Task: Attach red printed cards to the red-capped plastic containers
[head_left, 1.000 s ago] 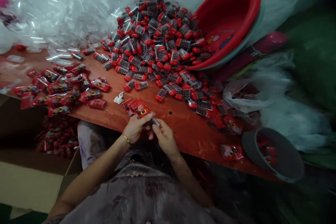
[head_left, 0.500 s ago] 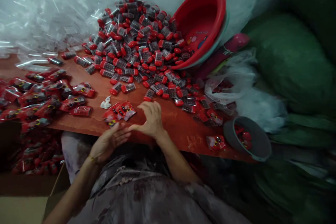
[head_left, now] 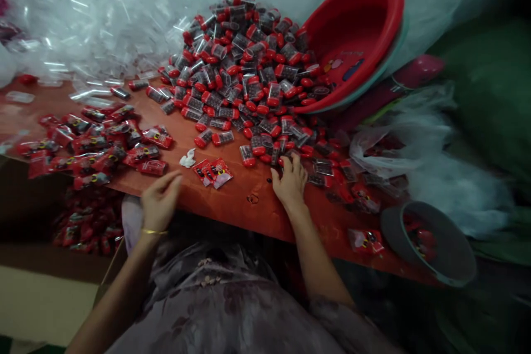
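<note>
My right hand (head_left: 290,181) reaches over the orange table with its fingers apart, at the lower edge of a heap of clear, red-capped tubes (head_left: 249,72). The fingertips are beside the nearest tubes, and nothing shows in the grasp. To the left, my left hand (head_left: 160,199) hovers at the table's front edge, its fingers close together; what they hold, if anything, cannot be made out. Between the hands lie flat red printed packets (head_left: 213,172) and a crumpled white scrap (head_left: 188,159).
Filled red packets (head_left: 89,146) are piled at the left, above a cardboard box (head_left: 45,265) holding more. A red basin (head_left: 385,27) leans behind the heap. At the right are a grey bowl (head_left: 448,243) and plastic bags (head_left: 448,166).
My hands, close together before, have moved apart. My right hand has gone right to the tubes; my left hand has moved left of the flat packets. The view has shifted left.
</note>
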{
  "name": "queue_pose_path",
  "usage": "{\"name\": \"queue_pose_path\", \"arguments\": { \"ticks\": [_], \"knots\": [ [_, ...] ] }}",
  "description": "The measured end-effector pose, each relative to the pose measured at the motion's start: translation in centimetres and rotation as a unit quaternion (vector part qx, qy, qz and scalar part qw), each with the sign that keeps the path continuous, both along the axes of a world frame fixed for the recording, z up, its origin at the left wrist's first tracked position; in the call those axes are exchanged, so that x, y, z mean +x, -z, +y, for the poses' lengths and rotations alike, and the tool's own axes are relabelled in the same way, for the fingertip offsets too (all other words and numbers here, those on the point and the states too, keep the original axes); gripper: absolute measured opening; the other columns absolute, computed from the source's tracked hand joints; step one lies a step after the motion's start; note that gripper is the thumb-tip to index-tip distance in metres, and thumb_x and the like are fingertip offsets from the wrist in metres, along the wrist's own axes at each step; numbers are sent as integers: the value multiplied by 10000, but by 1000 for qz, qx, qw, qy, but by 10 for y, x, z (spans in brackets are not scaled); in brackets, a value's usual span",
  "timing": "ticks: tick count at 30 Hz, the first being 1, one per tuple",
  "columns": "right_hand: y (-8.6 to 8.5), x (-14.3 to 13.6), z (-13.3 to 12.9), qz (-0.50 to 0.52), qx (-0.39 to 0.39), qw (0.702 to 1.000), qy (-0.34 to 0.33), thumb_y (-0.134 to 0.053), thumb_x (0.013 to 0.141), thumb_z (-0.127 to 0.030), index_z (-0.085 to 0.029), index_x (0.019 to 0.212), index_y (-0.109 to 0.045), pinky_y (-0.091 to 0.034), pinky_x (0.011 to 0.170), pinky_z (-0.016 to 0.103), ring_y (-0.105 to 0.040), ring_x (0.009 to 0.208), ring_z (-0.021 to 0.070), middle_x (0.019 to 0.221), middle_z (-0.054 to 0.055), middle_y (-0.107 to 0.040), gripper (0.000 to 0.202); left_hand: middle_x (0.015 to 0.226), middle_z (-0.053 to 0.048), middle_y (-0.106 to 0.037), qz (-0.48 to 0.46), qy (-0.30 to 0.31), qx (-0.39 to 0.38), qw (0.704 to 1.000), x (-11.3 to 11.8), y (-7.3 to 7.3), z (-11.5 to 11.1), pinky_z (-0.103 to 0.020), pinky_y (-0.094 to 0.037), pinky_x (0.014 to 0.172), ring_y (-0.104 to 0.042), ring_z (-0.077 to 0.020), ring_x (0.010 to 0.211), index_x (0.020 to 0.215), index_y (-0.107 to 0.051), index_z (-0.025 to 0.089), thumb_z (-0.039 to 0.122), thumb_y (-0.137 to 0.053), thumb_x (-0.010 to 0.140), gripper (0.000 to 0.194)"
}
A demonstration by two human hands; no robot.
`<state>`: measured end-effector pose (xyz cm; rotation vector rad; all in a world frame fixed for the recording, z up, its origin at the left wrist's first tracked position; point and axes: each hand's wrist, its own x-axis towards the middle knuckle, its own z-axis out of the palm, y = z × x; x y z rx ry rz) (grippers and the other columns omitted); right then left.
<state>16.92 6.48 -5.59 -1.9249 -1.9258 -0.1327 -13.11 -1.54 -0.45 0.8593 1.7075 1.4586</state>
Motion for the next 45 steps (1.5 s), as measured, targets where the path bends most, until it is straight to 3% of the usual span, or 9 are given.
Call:
{"name": "queue_pose_path", "arguments": {
  "ticks": [2, 7, 16, 21, 25, 29, 33, 38, 45],
  "knots": [
    [-1, -9, -14, -4, 15, 1000, -18, -487, 846, -335, -143, 1186, -536, -292, 990, 513, -466, 1124, 303, 1352, 177, -455, 393, 1131, -59, -673, 158, 128, 42, 978, 34, 2, 22, -412, -262, 1097, -494, -280, 1220, 905, -720, 261, 360, -718, 671, 254],
    [4, -16, -39, -10, 75, 996, -41, -495, 846, -396, -139, 1166, -545, -224, 1029, 521, -440, 1183, 303, 1319, 178, -502, 414, 1240, -85, -614, 351, 225, 30, 908, 60, 24, 60, -514, -93, 1107, -350, -354, 1318, 945, -724, 289, 351, -680, 714, 243],
    [-14, -36, -46, 132, 138, 975, -113, -528, 843, -337, -193, 997, -624, -369, 946, 437, -575, 1022, 248, 1073, 119, -658, 232, 1291, -96, -578, 500, 195, 23, 844, 57, 32, 53, -570, -188, 1070, -377, -356, 1304, 1065, -696, 273, 365, -481, 861, 309],
    [-25, -97, -49, 427, -55, 886, -170, -563, 817, -425, -170, 1058, -578, -504, 715, 307, -629, 769, 183, 934, 78, -683, 351, 1299, -104, -573, 525, 146, 73, 835, 70, 9, 40, -601, -163, 1082, -357, -354, 1324, 1033, -707, 274, 335, -521, 844, 272],
    [-27, -118, -41, 523, -92, 837, -132, -433, 895, -434, -167, 839, -602, -487, 650, 265, -600, 684, 152, 746, 29, -665, 321, 1310, -111, -563, 424, 141, 103, 889, 77, 3, 33, -564, -161, 1105, -357, -332, 1329, 1122, -662, 237, 293, -596, 790, 343],
    [-28, -108, -42, 512, -64, 847, -126, -378, 924, -399, -177, 756, -581, -464, 584, 235, -574, 594, 126, 653, 6, -639, 344, 1120, -129, -673, 83, 147, 44, 985, 80, 6, 31, -424, -448, 935, -601, -277, 1067, 1098, -652, 157, 424, -671, 713, 468],
    [-31, -96, -50, 460, -32, 876, -139, -419, 902, -379, -193, 670, -547, -406, 524, 226, -515, 514, 112, 563, -10, -583, 324, 675, -22, -687, -181, 165, -16, 969, 90, 1, 28, -263, -503, 681, -609, -132, 633, 674, -690, 135, 431, -790, 543, 339],
    [-35, -86, -54, 402, -12, 905, -140, -417, 906, -364, -207, 623, -513, -387, 500, 242, -490, 490, 122, 525, -11, -551, 337, 700, -8, -688, -323, 122, -90, 934, 104, -11, 23, -260, -508, 653, -613, -118, 635, 679, -676, 134, 345, -864, 415, 387],
    [-49, 2, -26, 202, 58, 953, -218, -421, 860, -146, -181, 1030, -616, -425, 942, 389, -549, 1051, 219, 1116, 98, -644, 261, 700, -22, -701, -373, 115, -136, 911, 90, -19, 32, -257, -514, 669, -661, -142, 672, 610, -579, 137, 270, -862, 465, 344]
  ]
}}
